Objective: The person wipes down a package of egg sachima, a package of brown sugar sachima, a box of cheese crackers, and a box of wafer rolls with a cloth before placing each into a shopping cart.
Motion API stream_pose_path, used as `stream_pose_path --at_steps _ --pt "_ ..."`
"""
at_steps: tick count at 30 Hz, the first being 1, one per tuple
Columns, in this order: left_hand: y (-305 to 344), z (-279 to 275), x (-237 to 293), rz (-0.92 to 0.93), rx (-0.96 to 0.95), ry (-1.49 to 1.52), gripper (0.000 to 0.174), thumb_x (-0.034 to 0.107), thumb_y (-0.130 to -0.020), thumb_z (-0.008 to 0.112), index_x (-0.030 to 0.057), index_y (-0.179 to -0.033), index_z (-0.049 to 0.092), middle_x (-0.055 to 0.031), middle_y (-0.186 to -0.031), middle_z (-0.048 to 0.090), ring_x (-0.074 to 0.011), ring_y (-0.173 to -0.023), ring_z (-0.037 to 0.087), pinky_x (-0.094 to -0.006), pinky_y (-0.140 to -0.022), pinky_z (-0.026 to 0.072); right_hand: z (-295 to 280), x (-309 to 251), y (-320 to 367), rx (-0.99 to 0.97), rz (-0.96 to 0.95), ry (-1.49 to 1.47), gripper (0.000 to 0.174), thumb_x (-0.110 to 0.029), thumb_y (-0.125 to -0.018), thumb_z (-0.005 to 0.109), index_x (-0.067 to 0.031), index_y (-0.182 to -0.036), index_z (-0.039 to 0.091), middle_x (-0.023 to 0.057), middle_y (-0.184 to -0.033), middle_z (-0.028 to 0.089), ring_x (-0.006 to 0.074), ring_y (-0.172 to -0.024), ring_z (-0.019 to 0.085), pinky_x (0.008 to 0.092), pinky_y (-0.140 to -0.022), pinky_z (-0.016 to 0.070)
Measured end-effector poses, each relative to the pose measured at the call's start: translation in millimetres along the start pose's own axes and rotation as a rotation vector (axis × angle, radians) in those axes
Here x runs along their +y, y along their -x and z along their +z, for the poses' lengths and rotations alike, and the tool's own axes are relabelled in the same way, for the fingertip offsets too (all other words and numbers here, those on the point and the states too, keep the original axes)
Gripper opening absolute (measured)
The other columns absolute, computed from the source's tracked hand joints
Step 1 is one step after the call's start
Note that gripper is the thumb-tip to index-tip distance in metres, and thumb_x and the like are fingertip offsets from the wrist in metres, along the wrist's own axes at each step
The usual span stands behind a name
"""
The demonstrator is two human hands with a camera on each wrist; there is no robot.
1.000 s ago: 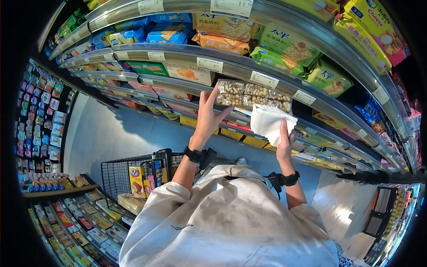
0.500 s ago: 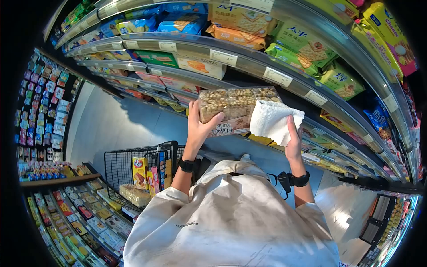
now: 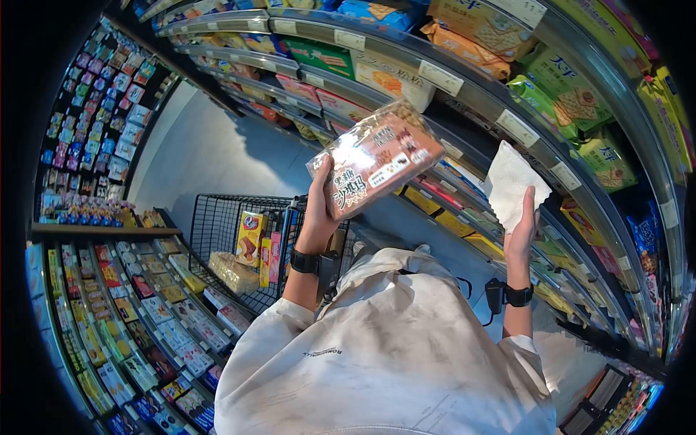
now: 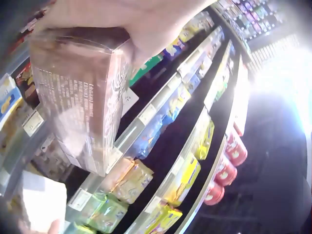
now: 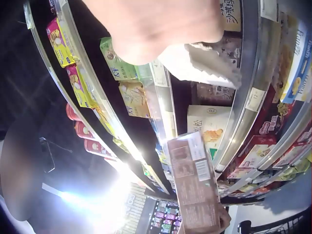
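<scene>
My left hand [image 3: 317, 206] grips one end of a clear-wrapped box of sachima [image 3: 380, 159], holding it tilted in front of the shelves. Its brown printed side faces up in the head view, and the left wrist view shows another printed face of the box [image 4: 80, 97]. On the right, my right hand [image 3: 520, 228] pinches a white cloth [image 3: 513, 181] between thumb and fingers, apart from the box. In the right wrist view the white cloth [image 5: 200, 66] hangs from the right hand [image 5: 156, 27], with the sachima box [image 5: 194, 178] lower down.
A black wire shopping cart [image 3: 210, 225] stands at the left with a yellow box [image 3: 251, 238] and a wrapped pack [image 3: 233, 272] in it. Curved shelves of cracker packs [image 3: 565, 87] with price tags run across the front. A low display [image 3: 138, 304] of packaged goods is at the lower left.
The sachima box has come off the shelf, moved toward me and turned so its brown side shows. The right hand with the cloth has drawn away to the right.
</scene>
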State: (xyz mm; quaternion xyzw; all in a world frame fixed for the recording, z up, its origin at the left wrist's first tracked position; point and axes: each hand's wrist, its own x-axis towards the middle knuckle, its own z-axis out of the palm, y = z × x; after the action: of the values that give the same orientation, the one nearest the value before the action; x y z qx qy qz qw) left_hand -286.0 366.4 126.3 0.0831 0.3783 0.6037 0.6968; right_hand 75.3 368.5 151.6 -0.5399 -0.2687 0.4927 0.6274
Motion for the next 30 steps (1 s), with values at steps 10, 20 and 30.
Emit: stream_pose_path --at_steps 10,20,30 --pt "23.1 -32.4 -2.4 -0.306 -0.037 0.247 0.058 0.057 -0.102 0.047 0.0164 -0.143 0.053 -0.0154 -0.132 0.061 -0.0337 -0.11 0.062 -0.0601 -0.087 0.0466 11.1 23.0 5.9 -0.155 0.059 0.091 0.073 -0.043 -0.105 0.052 0.006 -0.154 0.031 0.0166 -0.159 0.034 0.0226 -0.147 0.034 0.0343 -0.12 0.0252" --pt "29.9 -29.0 -9.9 -0.407 -0.093 0.407 0.056 0.057 -0.102 0.046 0.0161 -0.14 0.055 -0.0162 -0.13 0.061 -0.03 -0.108 0.062 -0.0574 -0.088 0.0458 3.2 23.9 15.9 -0.17 0.118 0.037 0.075 -0.043 -0.104 0.054 0.0059 -0.155 0.028 0.015 -0.161 0.033 0.0218 -0.147 0.033 0.0338 -0.12 0.0255" --pt "26.5 -19.6 -24.1 -0.497 -0.076 0.343 0.052 0.055 -0.101 0.05 0.016 -0.135 0.059 -0.0152 -0.126 0.062 -0.03 -0.107 0.061 -0.0557 -0.088 0.0458 -8.4 27.6 9.2 -0.204 0.129 0.004 0.074 -0.043 -0.105 0.051 0.0039 -0.156 0.028 0.0127 -0.162 0.03 0.0214 -0.147 0.033 0.034 -0.12 0.0259"
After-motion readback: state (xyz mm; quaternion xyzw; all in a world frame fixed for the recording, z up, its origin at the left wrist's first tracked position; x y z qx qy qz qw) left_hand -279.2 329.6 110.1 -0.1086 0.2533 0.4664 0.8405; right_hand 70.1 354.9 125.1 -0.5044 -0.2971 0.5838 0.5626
